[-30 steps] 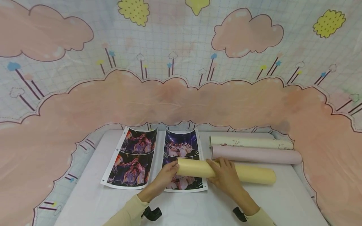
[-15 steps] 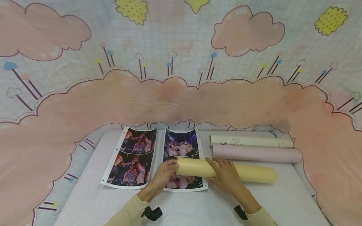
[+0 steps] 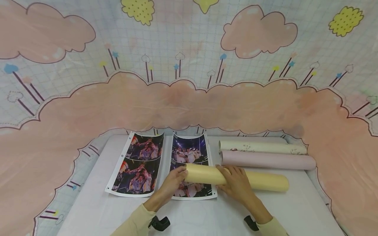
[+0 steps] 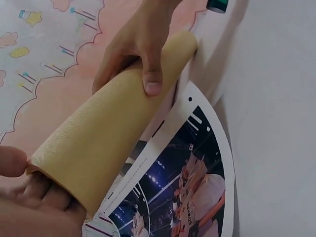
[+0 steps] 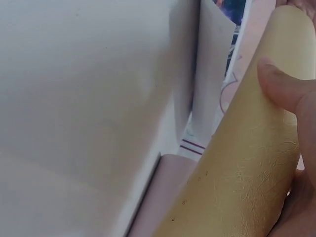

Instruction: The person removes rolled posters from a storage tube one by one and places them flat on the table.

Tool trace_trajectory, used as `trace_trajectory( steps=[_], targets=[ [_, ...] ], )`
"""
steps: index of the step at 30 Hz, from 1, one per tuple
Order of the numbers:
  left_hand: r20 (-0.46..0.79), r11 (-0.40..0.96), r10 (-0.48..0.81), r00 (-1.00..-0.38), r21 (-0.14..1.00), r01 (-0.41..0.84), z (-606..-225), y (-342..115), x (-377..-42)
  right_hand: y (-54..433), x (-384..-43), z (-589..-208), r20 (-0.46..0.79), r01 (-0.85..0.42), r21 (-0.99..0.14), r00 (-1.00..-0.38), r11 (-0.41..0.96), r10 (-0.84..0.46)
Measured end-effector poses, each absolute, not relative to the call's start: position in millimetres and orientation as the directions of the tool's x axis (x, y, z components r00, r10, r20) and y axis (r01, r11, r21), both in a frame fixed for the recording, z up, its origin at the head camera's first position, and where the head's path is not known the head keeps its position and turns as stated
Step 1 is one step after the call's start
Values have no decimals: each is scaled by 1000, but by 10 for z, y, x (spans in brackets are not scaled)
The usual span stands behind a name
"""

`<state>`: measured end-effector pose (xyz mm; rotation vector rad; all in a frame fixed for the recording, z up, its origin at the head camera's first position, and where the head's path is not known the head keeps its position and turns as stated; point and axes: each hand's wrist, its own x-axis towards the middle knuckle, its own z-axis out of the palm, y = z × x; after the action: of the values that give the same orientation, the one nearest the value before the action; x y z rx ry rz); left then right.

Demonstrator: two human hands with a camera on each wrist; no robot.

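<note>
Hardly anything has been moved since the earlier frame; the yellow roll (image 3: 203,174) is held in nearly the same place, slanted over the lower part of the right print (image 3: 190,152), which is partly hidden by it. Whether the roll is touching the print or the bench (image 3: 206,216) cannot be told. Its left end is pinched by the left grip (image 3: 171,182): in the left wrist view the fingers are tucked inside the open end, their tips hidden, and the thumb is cut off by the edge. Around its middle the roll is clasped by the right grip (image 3: 237,183), whose fingers are mostly hidden behind the roll in the left wrist view. Farther back, a pink roll (image 3: 268,160) is laid beside a cream roll (image 3: 262,148), which is partly covered by it. Fine detail in the left print (image 3: 137,165) cannot be made out. A dark green object (image 4: 217,5), cut off at the top of the left wrist view, cannot be identified
</note>
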<state>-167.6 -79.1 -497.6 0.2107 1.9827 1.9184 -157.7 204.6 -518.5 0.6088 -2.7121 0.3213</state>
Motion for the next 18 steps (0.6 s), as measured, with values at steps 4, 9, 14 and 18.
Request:
trace_trajectory(
  steps=[4,9,14,18],
  targets=[
    [-157,64,449,-880,988,-144,-5019,-801,-1680,2032,-1559,-5187,379,-443,-154,-852,883,-361],
    [-134,55,386,-913,991,-122,-5043,-804,-1697,1991,-1534,-5196,373,-449,-165,-853,878,-365],
    [-114,38,329,-938,993,-108,-5023,-776,-1719,1961,-1522,-5201,355,-417,-187,-873,890,-334],
    [-119,44,292,-949,993,-111,-5011,-769,-1712,1962,-1522,-5214,354,-406,-190,-877,894,-324]
  ],
)
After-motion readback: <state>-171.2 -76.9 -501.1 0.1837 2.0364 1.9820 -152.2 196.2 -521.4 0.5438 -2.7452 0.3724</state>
